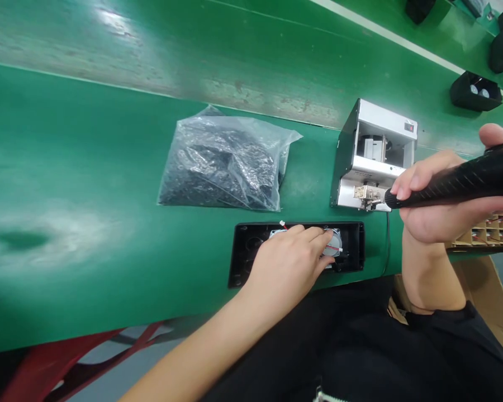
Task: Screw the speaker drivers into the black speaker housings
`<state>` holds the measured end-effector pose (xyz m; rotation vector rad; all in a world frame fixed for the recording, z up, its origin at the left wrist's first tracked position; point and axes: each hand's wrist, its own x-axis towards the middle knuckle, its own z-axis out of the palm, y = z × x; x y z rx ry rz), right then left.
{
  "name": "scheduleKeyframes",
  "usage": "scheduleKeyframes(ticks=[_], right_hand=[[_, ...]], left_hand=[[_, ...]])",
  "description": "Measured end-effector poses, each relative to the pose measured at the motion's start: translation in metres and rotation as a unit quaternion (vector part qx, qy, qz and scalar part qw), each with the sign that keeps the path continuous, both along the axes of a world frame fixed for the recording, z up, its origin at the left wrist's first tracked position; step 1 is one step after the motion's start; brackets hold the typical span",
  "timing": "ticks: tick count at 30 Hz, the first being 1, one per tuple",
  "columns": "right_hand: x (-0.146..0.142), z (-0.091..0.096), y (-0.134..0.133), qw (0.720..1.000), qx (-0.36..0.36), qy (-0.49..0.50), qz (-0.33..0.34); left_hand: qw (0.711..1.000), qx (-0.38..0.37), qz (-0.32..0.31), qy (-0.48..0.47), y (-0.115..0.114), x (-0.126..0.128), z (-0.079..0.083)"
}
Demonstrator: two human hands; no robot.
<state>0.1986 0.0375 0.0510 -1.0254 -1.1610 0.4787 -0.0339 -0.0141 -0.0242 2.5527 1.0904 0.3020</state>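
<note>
My right hand (431,206) is wrapped round a black electric screwdriver (456,181). The tip of the screwdriver is at the outlet of a silver and black screw feeder (385,137). On the green bench lies a long black plastic housing (242,259), its open side up. My left hand (291,257) reaches into it, with thumb and fingers on a round grey speaker (334,243) that has a red wire and a white connector. Most of a second speaker (273,233) is hidden under that hand.
A clear plastic bag (222,162) of small dark parts lies behind the housing. A black cable (388,240) runs down from the feeder. To the right is a divided cardboard tray (486,231) with wired parts. Another black housing (475,92) with two round speakers stands farther back.
</note>
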Motion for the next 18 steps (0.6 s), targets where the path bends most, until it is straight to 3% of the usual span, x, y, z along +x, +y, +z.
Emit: scheduleKeyframes(ticks=[3,12,18], right_hand=[[-0.008,-0.003,0.001,0.995,0.100,0.010,-0.006],[-0.010,-0.012,0.007,0.991,0.122,-0.009,0.048],[-0.011,-0.014,0.007,0.992,0.122,-0.004,0.030]], left_hand=[[1.000,0.000,-0.003,-0.003,0.000,0.000,0.000],[1.000,0.005,-0.001,0.002,0.000,0.001,0.001],[1.000,-0.008,-0.004,0.001,0.000,0.000,0.000]])
